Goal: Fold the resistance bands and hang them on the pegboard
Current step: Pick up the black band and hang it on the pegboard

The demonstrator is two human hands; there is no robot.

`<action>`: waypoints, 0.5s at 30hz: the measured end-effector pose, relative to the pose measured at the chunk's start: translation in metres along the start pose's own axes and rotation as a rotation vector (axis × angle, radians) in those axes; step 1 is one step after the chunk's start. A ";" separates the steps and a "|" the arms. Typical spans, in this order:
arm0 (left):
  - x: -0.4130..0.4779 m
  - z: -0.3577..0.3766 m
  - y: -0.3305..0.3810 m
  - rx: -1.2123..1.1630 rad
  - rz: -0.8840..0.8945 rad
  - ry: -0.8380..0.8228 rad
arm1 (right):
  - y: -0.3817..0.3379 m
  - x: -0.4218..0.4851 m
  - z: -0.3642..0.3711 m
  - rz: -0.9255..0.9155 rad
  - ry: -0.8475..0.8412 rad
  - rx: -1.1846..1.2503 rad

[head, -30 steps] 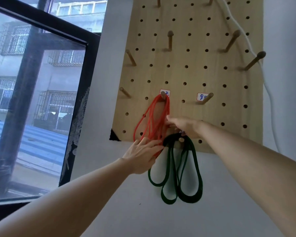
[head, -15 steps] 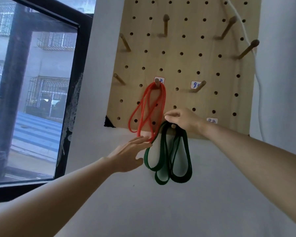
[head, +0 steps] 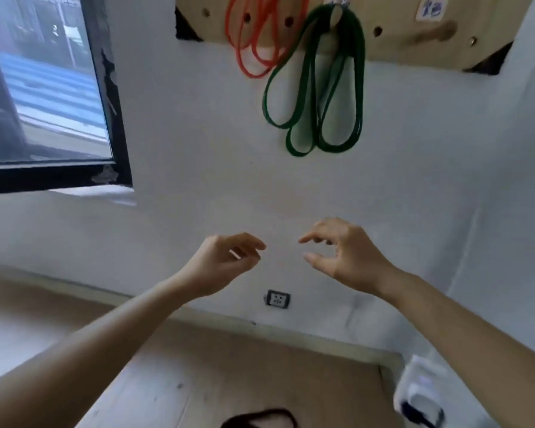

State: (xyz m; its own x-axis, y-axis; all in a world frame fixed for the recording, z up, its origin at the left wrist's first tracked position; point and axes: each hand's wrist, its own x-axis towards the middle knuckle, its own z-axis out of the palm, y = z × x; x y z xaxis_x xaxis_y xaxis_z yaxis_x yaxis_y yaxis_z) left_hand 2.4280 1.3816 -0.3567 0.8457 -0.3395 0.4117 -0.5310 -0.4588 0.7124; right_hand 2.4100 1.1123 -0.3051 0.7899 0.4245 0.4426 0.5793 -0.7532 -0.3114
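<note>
A folded green resistance band (head: pixel 314 97) hangs in loops from a wooden peg (head: pixel 335 16) at the bottom of the pegboard (head: pixel 408 44). Left of it a folded red band (head: pixel 254 41) hangs from a peg above the frame's top edge. My left hand (head: pixel 221 262) and my right hand (head: pixel 342 253) float well below the bands, in front of the white wall, fingers loosely curled and holding nothing. A dark band-like loop (head: pixel 260 419) lies on the floor at the bottom edge, partly cut off.
A black-framed window (head: pixel 112 112) is at the left. A wall socket (head: pixel 278 299) sits low on the wall above the skirting. The wooden floor (head: pixel 198 381) spreads below. A white object (head: pixel 420 393) stands at the lower right.
Both hands have let go of the bands and dropped away from the pegboard. The view has tilted down, so the board is now at the top edge and the floor shows.
</note>
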 end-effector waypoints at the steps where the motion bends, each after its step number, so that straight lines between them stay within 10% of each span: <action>1: -0.014 0.017 -0.018 0.016 -0.055 -0.048 | 0.010 -0.015 0.025 0.053 -0.046 0.030; 15: -0.252 0.240 -0.205 0.102 -0.817 -0.516 | 0.084 -0.203 0.315 0.616 -0.822 0.249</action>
State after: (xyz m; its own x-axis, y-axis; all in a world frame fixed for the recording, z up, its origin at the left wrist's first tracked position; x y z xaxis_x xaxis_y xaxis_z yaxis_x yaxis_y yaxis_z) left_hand 2.3114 1.3642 -0.7431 0.8413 -0.1921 -0.5053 0.1869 -0.7738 0.6053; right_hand 2.3619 1.1212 -0.6863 0.8008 0.2838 -0.5274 -0.0168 -0.8696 -0.4934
